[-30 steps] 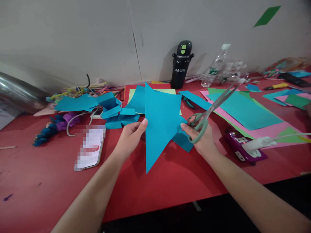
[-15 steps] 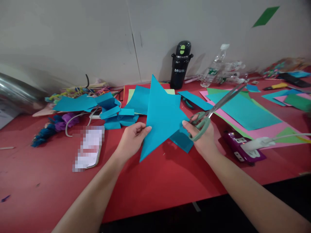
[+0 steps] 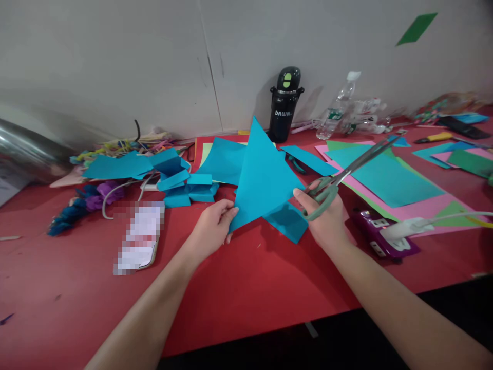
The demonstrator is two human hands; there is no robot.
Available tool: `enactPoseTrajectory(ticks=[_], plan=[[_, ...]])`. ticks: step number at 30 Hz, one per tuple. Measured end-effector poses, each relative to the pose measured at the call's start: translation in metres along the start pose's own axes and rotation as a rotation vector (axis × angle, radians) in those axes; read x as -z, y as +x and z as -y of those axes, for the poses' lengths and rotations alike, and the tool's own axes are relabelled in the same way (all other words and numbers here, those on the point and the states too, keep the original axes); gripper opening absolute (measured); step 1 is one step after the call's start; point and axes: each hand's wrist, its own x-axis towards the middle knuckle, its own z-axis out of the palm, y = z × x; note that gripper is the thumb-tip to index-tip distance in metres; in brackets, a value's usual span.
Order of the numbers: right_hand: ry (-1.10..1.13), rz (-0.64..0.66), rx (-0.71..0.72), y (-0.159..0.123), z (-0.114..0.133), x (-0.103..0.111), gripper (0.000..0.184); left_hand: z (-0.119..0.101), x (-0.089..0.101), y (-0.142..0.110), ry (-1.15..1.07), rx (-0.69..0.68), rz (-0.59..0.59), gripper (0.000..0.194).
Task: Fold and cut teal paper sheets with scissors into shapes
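A folded sheet of blue paper (image 3: 265, 177), now triangular in outline, is held up above the red table. My left hand (image 3: 213, 223) pinches its lower left corner between thumb and fingers. At the right corner, the thumb of my right hand (image 3: 323, 216) presses on the paper's edge. The same hand also holds green-handled scissors (image 3: 346, 169), their blades pointing away to the upper right. Below the sheet, another blue paper piece (image 3: 288, 223) lies on the table, partly covered.
Folded blue paper pieces (image 3: 188, 187) and a phone (image 3: 140, 239) lie to the left. A black flask (image 3: 283, 110) and a plastic bottle (image 3: 339, 110) stand by the wall. On the right are coloured sheets (image 3: 396, 180) and a purple power strip (image 3: 385, 236) with a plugged-in charger.
The blue paper has gone from a two-peaked outline to a single triangle. My left hand has shifted its grip to the lower left corner; my right hand moved slightly right.
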Motion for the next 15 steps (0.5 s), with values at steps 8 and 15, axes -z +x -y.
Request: enactPoseTrajectory(ticks=[8, 15], plan=[[-0.027, -0.039, 0.043, 0.0033, -0.0062, 0.0017, 0.037, 0.0041, -0.0016, -0.0038, 0.165, -0.133, -0.01, 0.021], [0.007, 0.028, 0.012, 0.0065, -0.0053, 0.0052, 0.037, -0.002, 0.0066, -0.0072, -0.053, -0.074, 0.164, 0.024]])
